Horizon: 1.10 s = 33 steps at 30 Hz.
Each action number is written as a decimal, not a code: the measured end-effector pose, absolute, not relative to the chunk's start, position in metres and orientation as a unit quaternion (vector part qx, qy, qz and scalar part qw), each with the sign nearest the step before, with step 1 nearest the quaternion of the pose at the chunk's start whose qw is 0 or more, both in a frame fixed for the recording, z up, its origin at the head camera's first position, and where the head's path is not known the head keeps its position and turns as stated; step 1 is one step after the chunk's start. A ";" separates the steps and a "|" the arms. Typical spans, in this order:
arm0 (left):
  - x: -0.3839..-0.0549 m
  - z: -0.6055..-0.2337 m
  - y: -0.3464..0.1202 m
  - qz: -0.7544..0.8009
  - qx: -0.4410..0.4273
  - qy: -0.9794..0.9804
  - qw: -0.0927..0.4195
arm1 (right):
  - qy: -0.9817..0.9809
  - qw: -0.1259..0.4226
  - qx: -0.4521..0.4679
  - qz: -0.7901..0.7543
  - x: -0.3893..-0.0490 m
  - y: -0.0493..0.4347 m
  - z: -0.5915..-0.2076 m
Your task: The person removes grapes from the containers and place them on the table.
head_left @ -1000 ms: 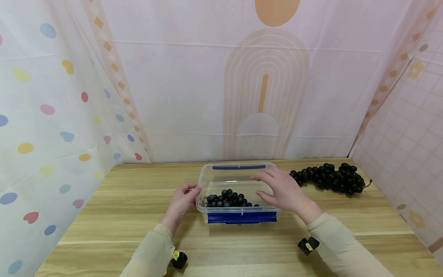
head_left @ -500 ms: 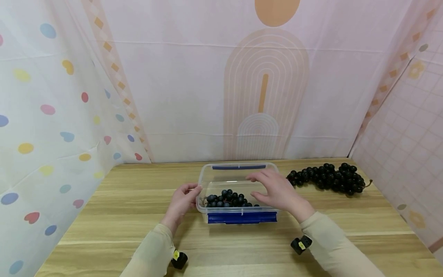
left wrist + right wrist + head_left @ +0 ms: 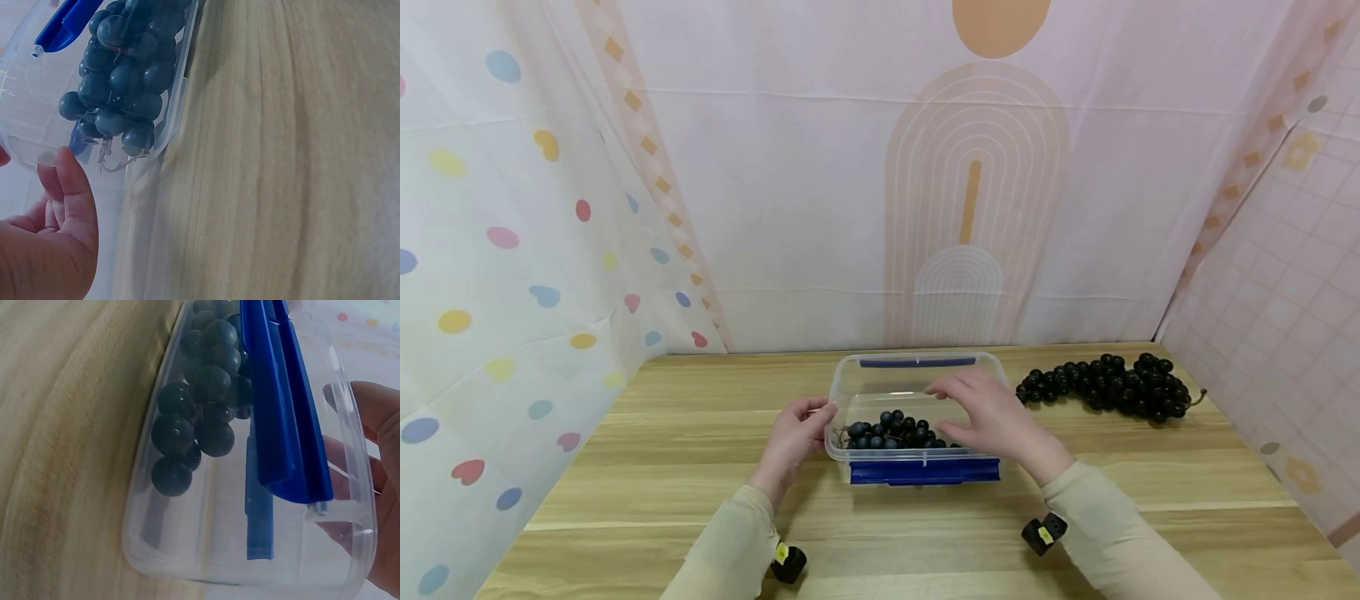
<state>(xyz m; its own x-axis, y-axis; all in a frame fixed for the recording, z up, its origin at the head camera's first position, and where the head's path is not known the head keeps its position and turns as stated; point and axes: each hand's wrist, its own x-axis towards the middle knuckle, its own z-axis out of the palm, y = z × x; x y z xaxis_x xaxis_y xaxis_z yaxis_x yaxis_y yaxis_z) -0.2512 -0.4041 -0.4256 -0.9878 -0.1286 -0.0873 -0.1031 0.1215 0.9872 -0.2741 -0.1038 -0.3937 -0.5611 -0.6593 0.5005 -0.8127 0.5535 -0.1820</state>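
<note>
A clear plastic container (image 3: pixel 880 385) with blue side clips stands on the table, its top uncovered. A bunch of dark grapes (image 3: pixel 891 432) lies inside it, along the near side. My left hand (image 3: pixel 797 433) holds the container's left end, thumb at the rim and fingertips against the outer wall in the left wrist view. My right hand (image 3: pixel 992 417) hovers over the right part of the container, fingers spread and gently bent, with nothing in them. Through the wall in the right wrist view, its fingers show above and beside the grapes (image 3: pixel 209 384).
A second, larger bunch of black grapes (image 3: pixel 1112 383) lies on the wooden table (image 3: pixel 700 467) at the back right, its stem pointing right. Patterned cloth (image 3: pixel 805 208) hangs behind the table and at both sides.
My right hand has drifted left and slightly inward over the container, uncovering more of the larger bunch. The left hand, the container and both bunches have stayed in place.
</note>
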 end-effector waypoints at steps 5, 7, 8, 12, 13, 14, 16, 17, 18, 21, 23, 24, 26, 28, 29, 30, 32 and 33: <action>-0.252 -0.426 -0.404 -0.658 0.077 -0.749 0.010 | -0.860 0.177 0.431 0.207 -0.275 -0.107 -0.397; -0.252 -0.426 -0.404 -0.657 0.076 -0.750 0.011 | -0.860 0.173 0.433 0.207 -0.275 -0.108 -0.398; -0.251 -0.426 -0.404 -0.656 0.076 -0.751 0.011 | -0.861 0.172 0.432 0.207 -0.276 -0.108 -0.399; -0.251 -0.426 -0.405 -0.653 0.074 -0.754 0.009 | -0.865 0.163 0.427 0.208 -0.276 -0.109 -0.401; -0.251 -0.425 -0.405 -0.652 0.074 -0.755 0.009 | -0.866 0.159 0.424 0.210 -0.277 -0.109 -0.401; -0.250 -0.425 -0.405 -0.652 0.074 -0.755 0.008 | -0.869 0.152 0.421 0.212 -0.277 -0.110 -0.401; -0.250 -0.424 -0.405 -0.651 0.075 -0.756 0.008 | -0.874 0.138 0.414 0.213 -0.277 -0.110 -0.401; -0.250 -0.424 -0.405 -0.650 0.075 -0.756 0.007 | -0.877 0.129 0.410 0.215 -0.277 -0.110 -0.401; -0.250 -0.424 -0.405 -0.650 0.075 -0.757 0.007 | -0.880 0.119 0.405 0.217 -0.277 -0.110 -0.401; -0.250 -0.424 -0.404 -0.652 0.075 -0.755 0.006 | -0.887 0.097 0.396 0.219 -0.278 -0.111 -0.401; -0.250 -0.424 -0.404 -0.654 0.075 -0.753 0.007 | -0.889 0.084 0.391 0.224 -0.278 -0.111 -0.401; -0.250 -0.424 -0.404 -0.655 0.075 -0.752 0.007 | -0.890 0.079 0.390 0.225 -0.278 -0.111 -0.400; -0.251 -0.424 -0.404 -0.657 0.076 -0.750 0.008 | -0.890 0.071 0.389 0.226 -0.278 -0.112 -0.400; -0.251 -0.424 -0.404 -0.658 0.076 -0.749 0.009 | -0.892 0.062 0.386 0.225 -0.278 -0.113 -0.399; -0.251 -0.424 -0.404 -0.658 0.076 -0.749 0.008 | -0.893 0.058 0.385 0.224 -0.278 -0.113 -0.398; -0.251 -0.424 -0.404 -0.658 0.076 -0.750 0.008 | -0.894 0.053 0.384 0.223 -0.278 -0.114 -0.398; -0.251 -0.425 -0.404 -0.658 0.076 -0.749 0.008 | -0.896 0.042 0.382 0.221 -0.279 -0.115 -0.397; -0.251 -0.425 -0.404 -0.658 0.076 -0.749 0.008 | -0.897 0.035 0.381 0.221 -0.280 -0.116 -0.397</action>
